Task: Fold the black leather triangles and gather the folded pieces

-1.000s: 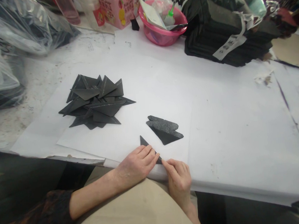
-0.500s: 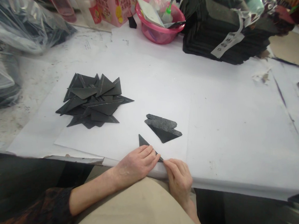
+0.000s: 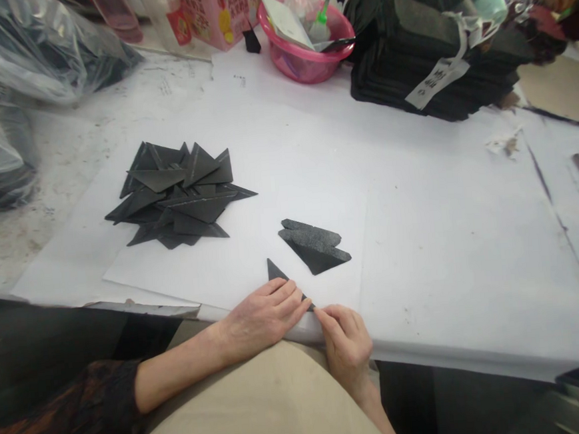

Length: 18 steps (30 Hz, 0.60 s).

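My left hand (image 3: 264,314) bends over a small black folded triangle (image 3: 274,270), its fingers together, holding the piece at the table's front edge. One pointed corner shows beyond the fingers; the middle is hidden beneath them. My right hand (image 3: 348,343) is closed in a pinch at the triangle's lower right corner, close to the left fingertips. Just above the hands lie a few black pieces (image 3: 317,258), overlapping, with speckled grey strips along their upper edges. Farther left is a loose heap of black folded triangles (image 3: 178,199).
White paper (image 3: 451,231) covers the table. At the back stand a pink basin (image 3: 302,69) holding a green-tipped bottle, a pink printed box (image 3: 221,15), and a tagged stack of black pieces (image 3: 423,66). Clear plastic bags (image 3: 56,55) with dark contents lie at the left.
The hands and the triangle keep nearly the same pose. The whole view has shifted very slightly.
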Each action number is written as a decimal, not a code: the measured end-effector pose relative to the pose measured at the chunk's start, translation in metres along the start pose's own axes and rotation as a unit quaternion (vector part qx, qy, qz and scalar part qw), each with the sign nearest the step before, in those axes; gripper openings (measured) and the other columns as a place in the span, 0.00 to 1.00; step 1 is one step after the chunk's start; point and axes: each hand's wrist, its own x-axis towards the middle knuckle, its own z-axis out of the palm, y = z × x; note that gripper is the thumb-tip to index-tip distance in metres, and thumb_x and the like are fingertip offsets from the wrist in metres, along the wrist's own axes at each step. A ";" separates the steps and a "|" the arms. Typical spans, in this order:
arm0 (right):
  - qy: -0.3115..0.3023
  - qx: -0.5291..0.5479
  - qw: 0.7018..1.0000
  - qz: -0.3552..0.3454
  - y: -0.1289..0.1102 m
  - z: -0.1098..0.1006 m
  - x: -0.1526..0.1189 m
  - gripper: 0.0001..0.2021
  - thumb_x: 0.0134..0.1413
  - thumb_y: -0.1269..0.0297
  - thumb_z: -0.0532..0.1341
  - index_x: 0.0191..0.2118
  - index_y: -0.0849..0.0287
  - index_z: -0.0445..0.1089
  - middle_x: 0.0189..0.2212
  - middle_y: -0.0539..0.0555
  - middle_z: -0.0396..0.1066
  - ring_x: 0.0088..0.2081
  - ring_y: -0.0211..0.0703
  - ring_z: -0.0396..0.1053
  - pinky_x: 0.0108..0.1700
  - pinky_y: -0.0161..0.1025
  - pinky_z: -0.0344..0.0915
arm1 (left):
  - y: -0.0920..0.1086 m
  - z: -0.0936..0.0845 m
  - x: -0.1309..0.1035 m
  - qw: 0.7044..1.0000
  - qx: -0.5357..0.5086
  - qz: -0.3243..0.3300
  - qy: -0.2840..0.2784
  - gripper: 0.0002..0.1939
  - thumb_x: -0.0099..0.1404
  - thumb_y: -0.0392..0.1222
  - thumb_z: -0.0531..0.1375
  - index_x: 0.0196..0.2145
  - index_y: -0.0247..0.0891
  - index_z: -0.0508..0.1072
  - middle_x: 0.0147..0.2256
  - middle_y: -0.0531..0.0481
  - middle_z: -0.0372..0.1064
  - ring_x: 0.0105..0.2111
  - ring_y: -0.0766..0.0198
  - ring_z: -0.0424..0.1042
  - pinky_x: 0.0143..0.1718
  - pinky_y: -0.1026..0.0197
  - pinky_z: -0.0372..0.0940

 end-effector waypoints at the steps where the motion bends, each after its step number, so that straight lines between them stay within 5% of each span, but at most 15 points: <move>1: -0.003 -0.003 1.000 0.000 0.000 0.000 0.000 0.12 0.59 0.78 0.60 0.43 0.55 0.75 0.35 0.54 0.72 0.40 0.40 0.68 0.44 0.40 0.67 | -0.001 0.000 0.000 1.000 -0.004 0.003 -0.004 0.16 0.71 0.32 0.54 0.55 0.29 0.67 0.49 0.39 0.69 0.53 0.55 0.67 0.56 0.52 0.65; 18: 0.017 0.000 1.000 -0.010 0.000 -0.003 0.003 0.10 0.57 0.79 0.61 0.41 0.59 0.74 0.33 0.53 0.72 0.38 0.40 0.68 0.41 0.38 0.67 | -0.001 0.005 -0.003 1.000 -0.008 0.014 -0.005 0.17 0.72 0.33 0.53 0.57 0.31 0.66 0.49 0.42 0.69 0.53 0.55 0.66 0.56 0.52 0.65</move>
